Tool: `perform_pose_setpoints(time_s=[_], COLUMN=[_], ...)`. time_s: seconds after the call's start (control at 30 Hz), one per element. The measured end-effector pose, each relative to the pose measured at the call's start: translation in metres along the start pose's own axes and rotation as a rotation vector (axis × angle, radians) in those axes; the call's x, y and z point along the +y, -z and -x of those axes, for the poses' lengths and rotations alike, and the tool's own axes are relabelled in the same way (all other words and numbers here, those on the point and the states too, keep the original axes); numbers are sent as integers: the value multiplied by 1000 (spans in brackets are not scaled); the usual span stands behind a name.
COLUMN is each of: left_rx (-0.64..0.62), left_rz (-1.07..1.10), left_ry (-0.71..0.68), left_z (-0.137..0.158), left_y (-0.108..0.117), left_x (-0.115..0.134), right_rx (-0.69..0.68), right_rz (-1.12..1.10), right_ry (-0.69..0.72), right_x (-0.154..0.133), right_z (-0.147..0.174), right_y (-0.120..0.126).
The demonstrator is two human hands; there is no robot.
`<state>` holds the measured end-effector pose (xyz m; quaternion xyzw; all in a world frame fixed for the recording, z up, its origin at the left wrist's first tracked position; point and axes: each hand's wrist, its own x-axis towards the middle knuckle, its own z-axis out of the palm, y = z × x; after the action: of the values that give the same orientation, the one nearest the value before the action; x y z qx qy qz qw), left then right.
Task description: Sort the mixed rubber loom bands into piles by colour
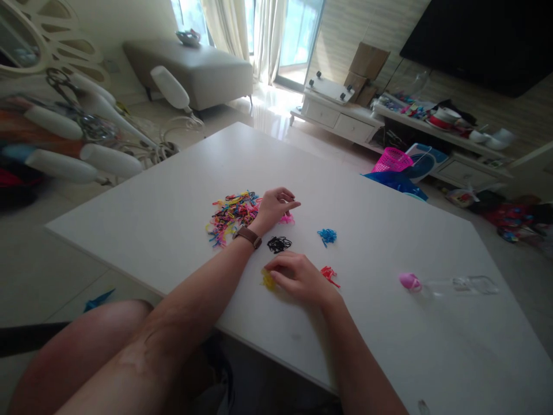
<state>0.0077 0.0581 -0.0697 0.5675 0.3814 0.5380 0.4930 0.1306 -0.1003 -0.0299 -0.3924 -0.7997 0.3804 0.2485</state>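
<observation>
A mixed heap of colourful small rubber bands (233, 214) lies on the white table (276, 155). My left hand (276, 207), with a brown-strapped watch (249, 235) on its wrist, reaches over the heap's right edge. Its fingers are curled; a tiny dark spot shows at their tips, too small to name. Partly behind this hand lies a pink pile (287, 219). My right hand (298, 278) bends its thumb and fingers onto a small pile of yellow rubber bands (268, 280). Nearby are separate piles of black bands (279, 244), blue bands (327, 236) and red bands (330, 275).
To the right, a pink egg-shaped object (409, 282) lies beside a clear container (469, 285). A floor lamp with white shades (170, 86) stands beyond the table's left side. Past the far right edge are a pink basket (392, 160) and a low cabinet (337, 118).
</observation>
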Motion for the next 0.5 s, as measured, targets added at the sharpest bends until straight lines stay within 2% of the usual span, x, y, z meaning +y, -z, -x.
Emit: perform_pose_setpoints(time_s=[0.1, 0.17, 0.27, 0.33, 0.4, 0.5], left_rx=[3, -4, -25, -42, -48, -16], left_rz=[-22, -62, -106, -144, -208, -329], left_ry=[-10, -25, -108, -164, -207, -307], left_z=[-1, -1, -1, -1, 0, 2], left_y=[0, -1, -1, -2, -3, -4], left_x=[-1, -1, -2, -3, -3, 0], right_rx=[42, 195, 505, 648, 713, 732], right_rz=[-24, -12, 55, 103, 134, 180], right_ry=[15, -6, -60, -88, -109, -130], right_x=[-2, -1, 4, 9, 12, 18], right_z=[0, -1, -3, -5, -5, -5], right_y=[-1, -1, 1, 2, 4, 4])
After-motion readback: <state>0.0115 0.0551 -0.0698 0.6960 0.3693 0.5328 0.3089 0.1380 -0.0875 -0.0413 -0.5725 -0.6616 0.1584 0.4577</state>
